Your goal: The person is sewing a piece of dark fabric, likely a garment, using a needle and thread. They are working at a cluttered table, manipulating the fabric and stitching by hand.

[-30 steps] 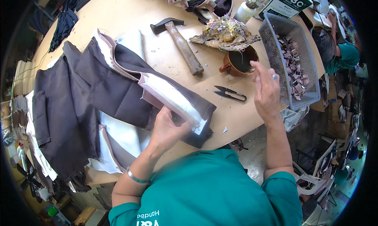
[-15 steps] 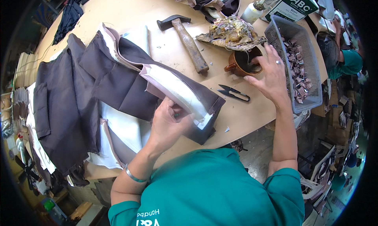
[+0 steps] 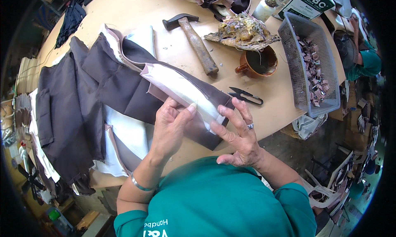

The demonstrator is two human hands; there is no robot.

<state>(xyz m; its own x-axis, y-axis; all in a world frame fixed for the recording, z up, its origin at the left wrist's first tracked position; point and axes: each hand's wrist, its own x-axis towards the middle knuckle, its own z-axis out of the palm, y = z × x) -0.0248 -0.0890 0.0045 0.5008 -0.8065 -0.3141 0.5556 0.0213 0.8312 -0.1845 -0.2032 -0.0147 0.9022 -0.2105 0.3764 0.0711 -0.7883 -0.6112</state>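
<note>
A dark brown fabric bag piece [image 3: 123,88] with a pink edge and white backing lies across the table. My left hand [image 3: 171,123] is closed in a pinch on the pink-edged border of its white strip [image 3: 181,90]. At the right end of that strip is my right hand [image 3: 239,136], its fingers spread and the fingertips at or just above the white surface. Nothing is visibly held in it. Beyond it lie black thread snips [image 3: 246,96]. A brown mug [image 3: 259,63] with dark contents stands farther back.
A hammer [image 3: 194,41] lies on the tan table. Behind the mug sits a glue-crusted heap of threads [image 3: 247,30] beside a white bottle [image 3: 265,9]. A grey plastic basket [image 3: 295,68] of small pink tabs stands at right, near a green-and-white can [image 3: 309,4]. Another person's green sleeve [image 3: 369,63] shows far right.
My right hand has come from the mug, toward me and left, to the strip's end. My left hand keeps its pinch, and the white strip has shifted slightly left.
</note>
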